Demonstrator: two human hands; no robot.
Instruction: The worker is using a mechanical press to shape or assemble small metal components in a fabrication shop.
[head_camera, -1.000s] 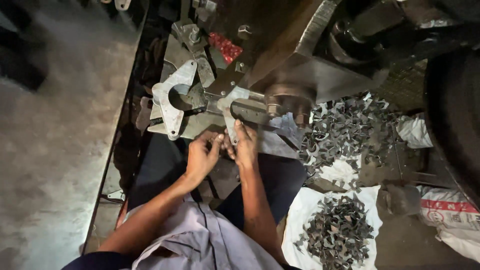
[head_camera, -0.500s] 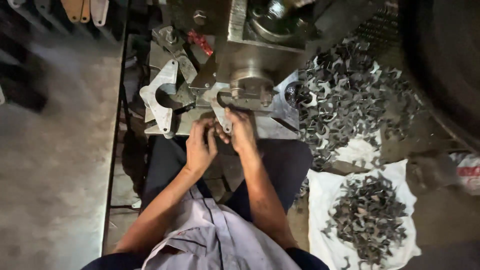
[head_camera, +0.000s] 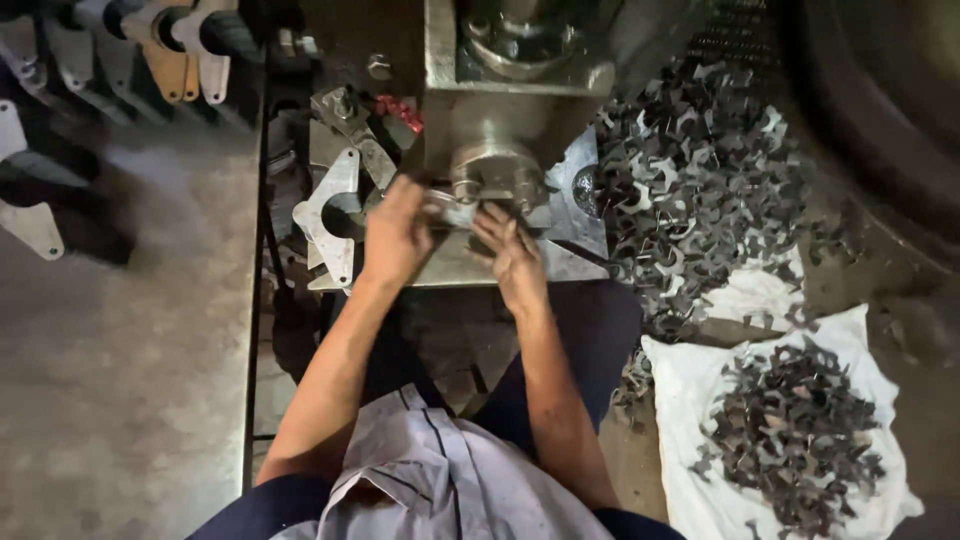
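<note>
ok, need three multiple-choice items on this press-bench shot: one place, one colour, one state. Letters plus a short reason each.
1. Where does the darker heap of metal pieces lie?
A. on the white cloth
B. on the person's lap
C. on top of the machine

2. What colour is the small part left of the machine block?
A. blue
B. red
C. yellow

3. What are the hands doing?
A. resting on the knees
B. both at the flat piece under the round ram
C. one raised in the air

Key: 1 A, the heap sits on the cloth at lower right. 2 B, it shows red. 3 B, the left hand and right hand meet there, fingers bent; the exact grip is hidden.
</note>
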